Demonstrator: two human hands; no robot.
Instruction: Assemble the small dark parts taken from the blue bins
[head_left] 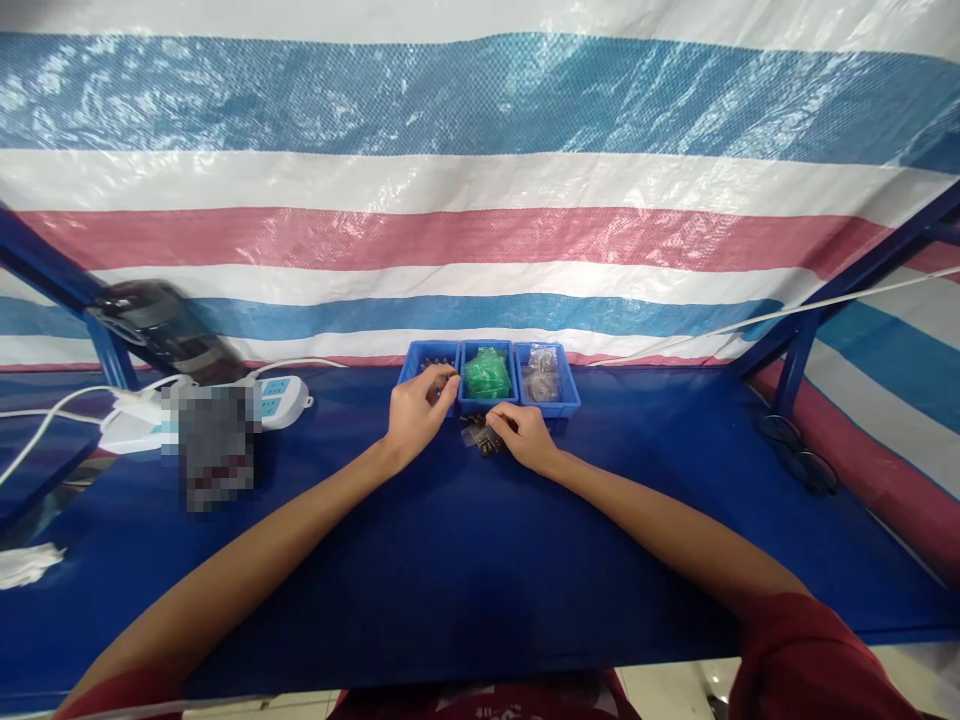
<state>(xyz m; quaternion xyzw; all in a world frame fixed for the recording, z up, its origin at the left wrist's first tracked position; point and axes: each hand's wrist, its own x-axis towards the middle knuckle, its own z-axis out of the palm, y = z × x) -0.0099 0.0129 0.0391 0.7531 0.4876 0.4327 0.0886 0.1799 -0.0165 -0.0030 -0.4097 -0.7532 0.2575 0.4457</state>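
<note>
My left hand (420, 410) is at the front of the left blue bin (409, 362), its fingers curled over small dark and metallic parts (435, 362) inside. What its fingertips hold, if anything, is hidden. My right hand (527, 437) rests in front of the bins with thumb and fingers pinched together. Beneath and beside those fingers lies a little pile of small brass-coloured parts (487, 443), with a piece of clear plastic (471, 437) at its left. Whatever sits in the right pinch is too small to make out.
The middle bin (465, 400) holds green bagged material (486, 373); the right bin (568, 400) holds clear bags (541, 375). A white power strip (281, 398), blurred dark object (217, 445) and dark bottle (169, 325) stand left. Glasses (799, 455) lie right on the blue table (465, 570).
</note>
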